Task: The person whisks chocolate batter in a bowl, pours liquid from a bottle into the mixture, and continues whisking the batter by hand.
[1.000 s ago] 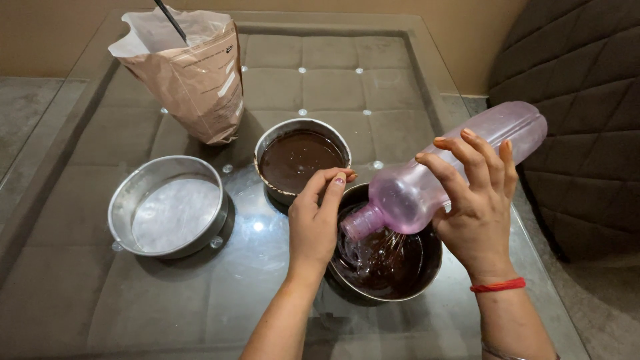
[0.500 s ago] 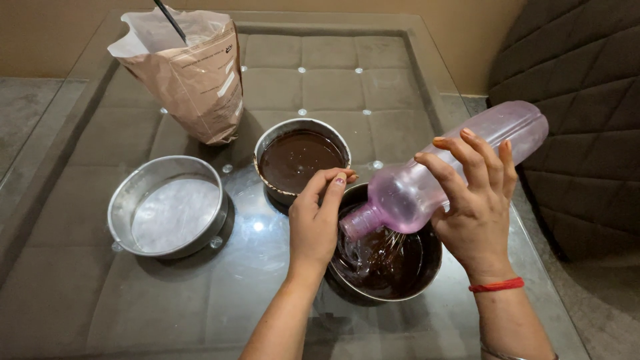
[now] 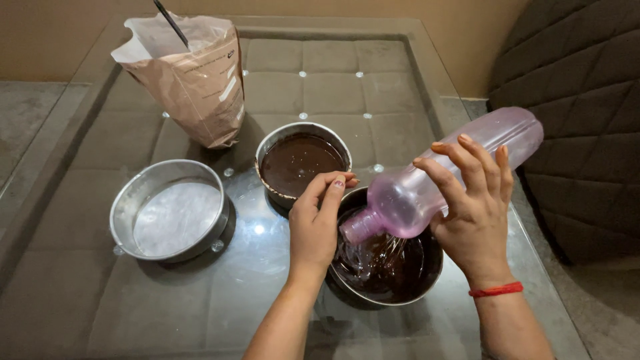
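While the right hand gripped a pale pink plastic bottle around its middle and tipped it neck-down, water ran from the neck into a dark round bowl near the table's front right corner. The left hand was curled over the bowl's near-left rim, fingers bent and thumb tucked, steadying it; nothing else showed in its grasp. The bowl held a thin, glossy chocolate-brown residue, and the stream spread across it.

A good pour here seemed to call for a shallow tilt of the bottle, its neck low and over the bowl's middle, so the water would not splash onto the glass table. The left hand seemed best kept pressed on the rim, since the bowl could slide on the smooth glass.

Just behind the bowl, touching or nearly touching it, stood a round metal tin full of dark batter. Toward the left edge sat an empty round cake pan with a pale lining, and near the back left stood an open brown paper bag with a dark handle poking out.

The left fingertips were hidden behind the bottle's neck, so their exact hold stayed unclear. The bottle's remaining water was hard to judge through the cloudy plastic, and both forearms were cut off at the frame's bottom.
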